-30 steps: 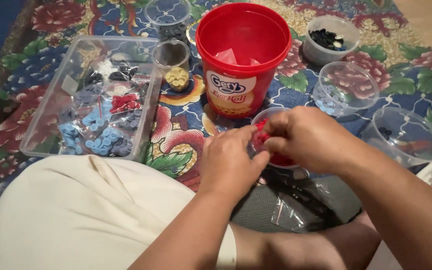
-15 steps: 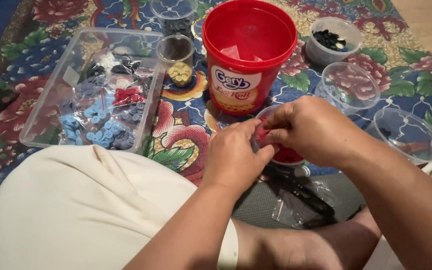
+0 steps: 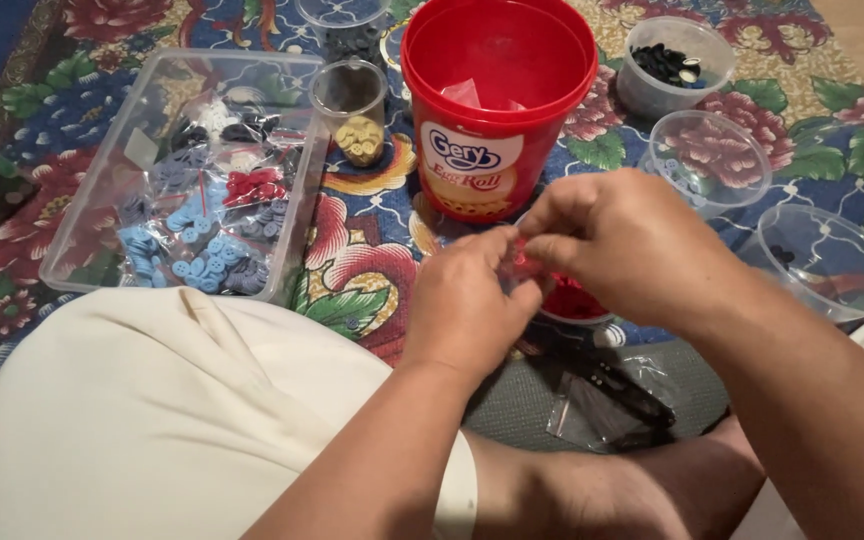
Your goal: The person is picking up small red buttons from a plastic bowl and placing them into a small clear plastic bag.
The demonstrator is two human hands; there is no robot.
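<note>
Where our two hands meet at frame centre, the left hand point(image 3: 472, 300) and right hand point(image 3: 627, 245) both pinch a small red piece point(image 3: 524, 262) between closed fingertips; its exact shape we cannot tell. Directly beneath, at 6 o'clock of the hands, sits a small cup of red pieces point(image 3: 574, 302), partly hidden. At 12 o'clock stands a red bucket point(image 3: 497, 110). At 9 to 10 o'clock lies a clear rectangular tray point(image 3: 102, 170) holding blue, red and dark buttons. At 2 to 3 o'clock we see three clear round bowls point(image 3: 712, 155), one with black buttons point(image 3: 674, 63). Everything rests on a floral mat point(image 3: 352, 250).
</note>
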